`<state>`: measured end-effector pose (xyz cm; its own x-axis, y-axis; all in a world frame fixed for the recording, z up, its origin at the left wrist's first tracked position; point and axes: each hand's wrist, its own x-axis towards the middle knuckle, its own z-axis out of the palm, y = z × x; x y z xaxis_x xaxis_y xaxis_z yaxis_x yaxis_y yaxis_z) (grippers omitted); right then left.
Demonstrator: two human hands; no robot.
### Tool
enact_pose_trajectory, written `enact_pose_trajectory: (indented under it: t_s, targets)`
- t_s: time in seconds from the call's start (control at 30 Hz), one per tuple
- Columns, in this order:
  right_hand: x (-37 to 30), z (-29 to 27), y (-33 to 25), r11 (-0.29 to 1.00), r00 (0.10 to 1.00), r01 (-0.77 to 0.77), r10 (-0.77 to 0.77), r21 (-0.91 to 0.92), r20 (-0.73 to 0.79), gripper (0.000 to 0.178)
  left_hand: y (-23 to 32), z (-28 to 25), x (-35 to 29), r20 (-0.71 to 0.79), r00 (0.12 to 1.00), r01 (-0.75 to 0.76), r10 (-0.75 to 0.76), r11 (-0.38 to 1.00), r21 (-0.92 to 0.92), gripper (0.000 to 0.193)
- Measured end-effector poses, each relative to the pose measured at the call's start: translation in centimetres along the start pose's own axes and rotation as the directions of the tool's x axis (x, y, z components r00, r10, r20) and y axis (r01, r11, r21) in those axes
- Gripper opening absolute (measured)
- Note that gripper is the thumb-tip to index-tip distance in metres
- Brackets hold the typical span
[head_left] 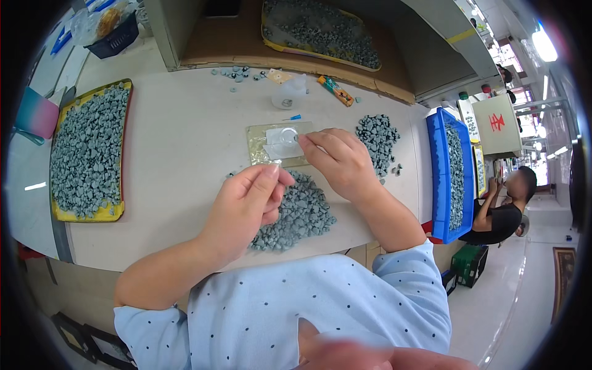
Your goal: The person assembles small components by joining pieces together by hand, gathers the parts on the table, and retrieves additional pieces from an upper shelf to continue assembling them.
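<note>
A heap of small grey-green pieces (296, 213) lies at the middle of the near edge of the worktop (179, 154), partly covered by the left hand (250, 194). Just beyond it sits a yellowish pad (256, 148) carrying white paper (276, 150) and a clear round dish (287, 137); the right hand (339, 157) covers part of the pad's right side.

Both forearms reach in over the near edge and slant inward. The left hand has its thumb pressed to the forefinger, the other fingers curled; the right, back upward, brings thumb and fingertips together beside the dish. Both are closed to a narrow pinch, but whatever is between the fingertips is too small to make out.

Farther toward the far edge are a blue-tipped needle (296, 117) and a translucent cup (298, 88), its contents unclear. A yellow-rimmed tray (118, 211) of similar pieces stands near the left edge, and a blue bin (439, 179) at the right edge.
</note>
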<state>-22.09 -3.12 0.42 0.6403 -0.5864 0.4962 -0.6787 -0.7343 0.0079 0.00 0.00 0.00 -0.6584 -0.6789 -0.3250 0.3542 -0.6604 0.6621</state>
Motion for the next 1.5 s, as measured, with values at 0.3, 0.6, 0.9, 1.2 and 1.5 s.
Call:
enact_pose_trajectory:
  t_s: [0.3,0.6,0.9,1.2,1.5]
  targets:
    - [0.2,-0.8,-1.8,0.739,0.87,-0.423,0.493,0.525,0.007,0.016,0.2,1.2,0.3,-0.156,0.98,-0.118,0.124,0.992,0.046,0.018]
    - [0.2,-1.4,-1.7,-0.245,0.563,-0.521,0.622,0.818,0.545,0.004,-0.1,0.2,0.4,-0.124,0.984,-0.132,0.128,0.991,-0.018,0.01]
    - [0.1,-1.2,-3.0,-0.086,0.622,-0.525,0.64,0.847,0.451,0.003,0.2,0.9,0.1,-0.164,0.984,-0.084,0.073,0.995,-0.06,0.012]
    - [0.1,-0.6,-3.7,0.805,0.946,-0.182,0.3,0.565,-0.122,0.02,0.2,0.6,0.0,-0.113,0.993,-0.035,0.021,0.992,-0.123,0.017]
    - [0.6,-0.7,-3.9,0.925,0.967,0.068,0.031,0.375,-0.252,0.029,0.8,1.3,-0.3,-0.14,0.989,0.04,-0.049,0.997,-0.069,0.023]
